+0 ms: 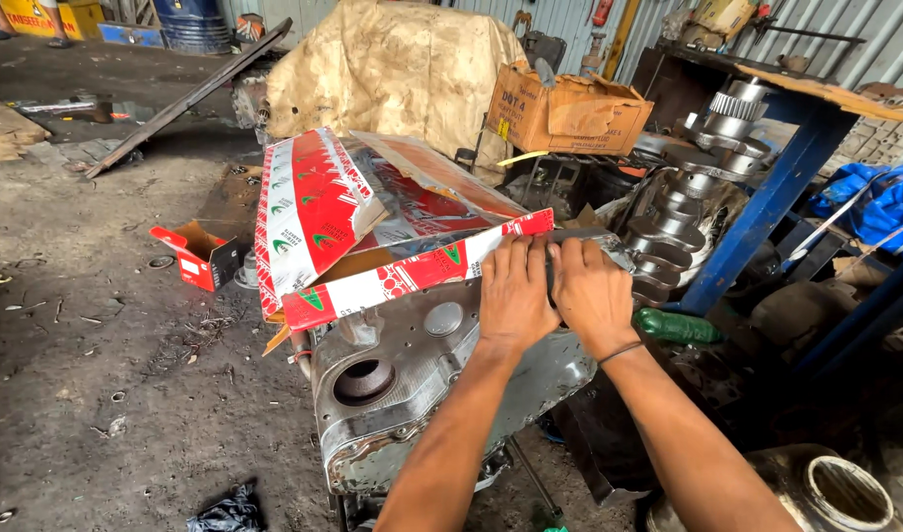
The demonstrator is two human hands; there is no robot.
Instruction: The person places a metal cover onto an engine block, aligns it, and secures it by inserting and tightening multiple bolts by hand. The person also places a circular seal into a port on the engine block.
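The engine cover (412, 394) is bare cast metal, dull grey, scuffed and greasy. The red-and-white box (323, 212) is glossy printed cardboard, plain brown inside. Far back, a cloth-looking tan tarp (392, 64), maybe canvas. The crankshaft (683, 212) on the right is smooth, shiny steel. The floor (87, 325) is rough, dirty concrete.

Small red box (203, 254) on dirt floor (97, 374); torn brown carton (568, 110) behind; crankshaft (680, 222) beside blue frame (767, 202); green bottle (676, 327).
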